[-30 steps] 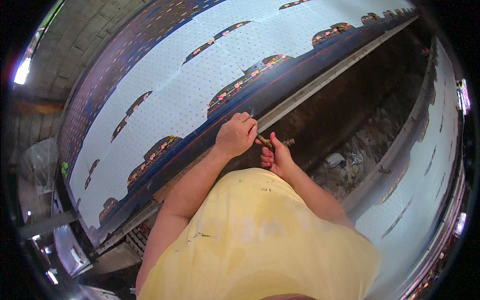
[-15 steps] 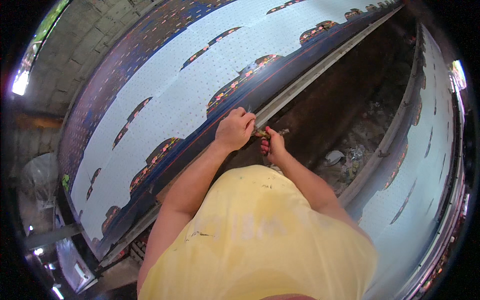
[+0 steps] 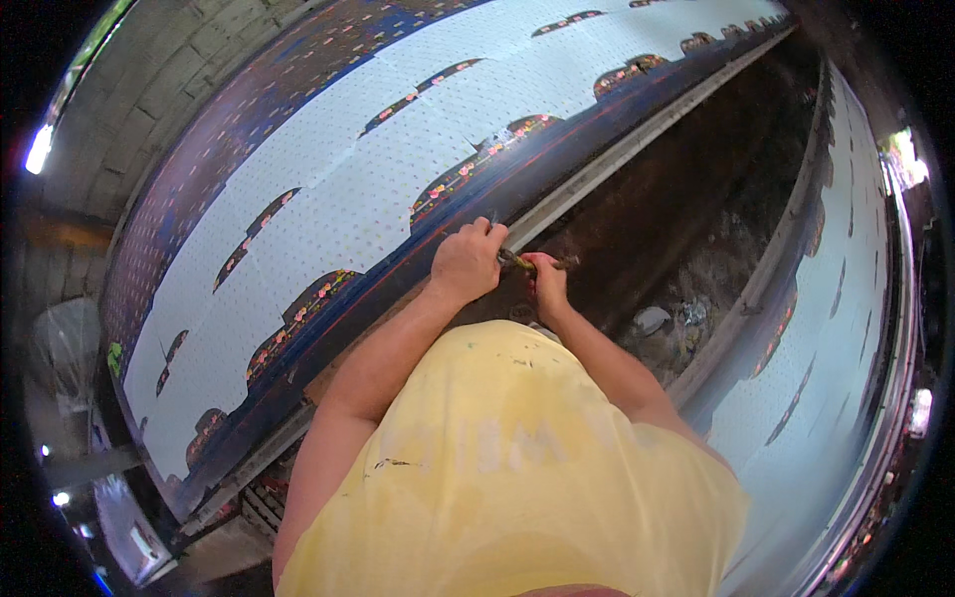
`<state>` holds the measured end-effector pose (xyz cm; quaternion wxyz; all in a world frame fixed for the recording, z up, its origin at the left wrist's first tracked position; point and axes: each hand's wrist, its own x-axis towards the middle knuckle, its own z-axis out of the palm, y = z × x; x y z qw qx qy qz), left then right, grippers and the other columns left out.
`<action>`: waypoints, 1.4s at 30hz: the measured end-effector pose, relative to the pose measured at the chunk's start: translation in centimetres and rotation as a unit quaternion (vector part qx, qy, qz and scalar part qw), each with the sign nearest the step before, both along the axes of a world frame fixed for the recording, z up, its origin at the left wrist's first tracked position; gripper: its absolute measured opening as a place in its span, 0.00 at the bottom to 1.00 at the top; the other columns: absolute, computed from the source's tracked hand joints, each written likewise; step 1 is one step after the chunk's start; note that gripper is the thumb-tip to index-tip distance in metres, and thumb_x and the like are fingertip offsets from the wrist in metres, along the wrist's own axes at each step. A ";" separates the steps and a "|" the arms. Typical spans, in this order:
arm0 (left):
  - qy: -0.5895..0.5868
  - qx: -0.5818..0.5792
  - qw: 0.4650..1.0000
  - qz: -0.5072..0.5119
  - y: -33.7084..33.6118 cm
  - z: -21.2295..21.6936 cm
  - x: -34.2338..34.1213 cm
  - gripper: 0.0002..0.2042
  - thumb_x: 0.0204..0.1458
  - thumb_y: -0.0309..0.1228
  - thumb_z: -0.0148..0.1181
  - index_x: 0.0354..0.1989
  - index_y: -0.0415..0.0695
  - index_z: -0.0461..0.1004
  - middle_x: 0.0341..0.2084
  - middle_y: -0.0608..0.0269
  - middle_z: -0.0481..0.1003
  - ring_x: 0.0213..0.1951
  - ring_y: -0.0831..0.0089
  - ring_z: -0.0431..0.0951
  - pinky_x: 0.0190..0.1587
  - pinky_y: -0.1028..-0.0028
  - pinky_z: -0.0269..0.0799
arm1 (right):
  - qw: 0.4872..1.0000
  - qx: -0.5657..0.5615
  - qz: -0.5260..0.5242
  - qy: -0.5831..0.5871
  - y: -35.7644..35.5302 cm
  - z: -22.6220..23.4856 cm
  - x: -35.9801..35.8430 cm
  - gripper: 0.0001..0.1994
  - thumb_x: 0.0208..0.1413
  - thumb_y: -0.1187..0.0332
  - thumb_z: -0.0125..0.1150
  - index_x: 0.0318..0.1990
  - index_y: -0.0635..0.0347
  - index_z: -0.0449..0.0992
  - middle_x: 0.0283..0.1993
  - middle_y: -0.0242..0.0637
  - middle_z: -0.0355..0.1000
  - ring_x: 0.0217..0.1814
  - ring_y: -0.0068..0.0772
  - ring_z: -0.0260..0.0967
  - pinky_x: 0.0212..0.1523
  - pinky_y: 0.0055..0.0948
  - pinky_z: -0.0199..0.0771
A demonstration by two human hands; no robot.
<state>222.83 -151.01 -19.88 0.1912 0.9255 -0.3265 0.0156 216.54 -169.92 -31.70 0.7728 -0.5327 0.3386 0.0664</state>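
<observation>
- Leftmost, a long white dotted cloth with dark arched floral motifs [image 3: 328,189] lies stretched flat over a printing table, running from the lower left up to the far right.
- Along its near side runs a dark blue border strip [image 3: 398,274], and just beyond that a pale metal rail [image 3: 617,164] follows the table edge.
- At the border, the left hand [image 3: 468,264] is curled shut, knuckles up, its fingers pinching the cloth's edge and the near end of a thin brownish stick-like tool [image 3: 537,264].
- Just beside it, the right hand [image 3: 545,289] closes on the same tool from below; what the tool is cannot be told.
- By the look of it, the tool is light and stiff, best pinched near its middle; the cloth seems soft and limp, best taken at the border.
- Further right, a dark trench with debris [image 3: 686,289] separates this table from a second white cloth-covered table [image 3: 826,328].
</observation>
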 end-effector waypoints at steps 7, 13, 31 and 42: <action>0.003 -0.011 1.000 -0.004 -0.3 -0.4 0.3 0.22 0.52 0.26 0.71 0.57 0.49 0.77 0.48 0.50 0.78 0.49 0.47 0.86 0.47 0.50 0.86 | 0.968 -0.188 0.089 -0.137 -2.1 -0.3 -4.6 0.12 0.77 0.64 0.67 0.55 0.62 0.89 0.36 0.27 0.82 0.33 0.18 0.75 0.34 0.29 0.77; 0.035 0.020 0.999 -0.004 0.1 0.2 0.1 0.23 0.52 0.25 0.71 0.59 0.50 0.76 0.51 0.50 0.78 0.52 0.47 0.85 0.51 0.50 0.85 | 0.794 -0.490 0.166 -0.320 -0.6 6.4 -4.9 0.14 0.69 0.69 0.73 0.59 0.62 0.86 0.48 0.48 0.87 0.47 0.51 0.88 0.48 0.44 0.87; 0.048 -0.026 0.998 -0.009 0.3 0.1 0.3 0.25 0.53 0.25 0.72 0.60 0.53 0.74 0.50 0.52 0.78 0.53 0.47 0.85 0.50 0.50 0.86 | 0.586 -0.709 0.183 -0.346 -0.5 5.2 -2.9 0.16 0.65 0.61 0.73 0.58 0.54 0.83 0.39 0.33 0.80 0.40 0.38 0.76 0.44 0.42 0.72; 0.078 -0.030 0.997 0.003 0.0 1.1 -0.1 0.26 0.48 0.32 0.75 0.58 0.51 0.76 0.48 0.53 0.77 0.52 0.47 0.85 0.49 0.51 0.86 | 0.751 -0.524 0.165 -0.366 0.1 1.0 -2.9 0.12 0.72 0.64 0.68 0.58 0.53 0.80 0.25 0.41 0.77 0.23 0.47 0.77 0.26 0.47 0.75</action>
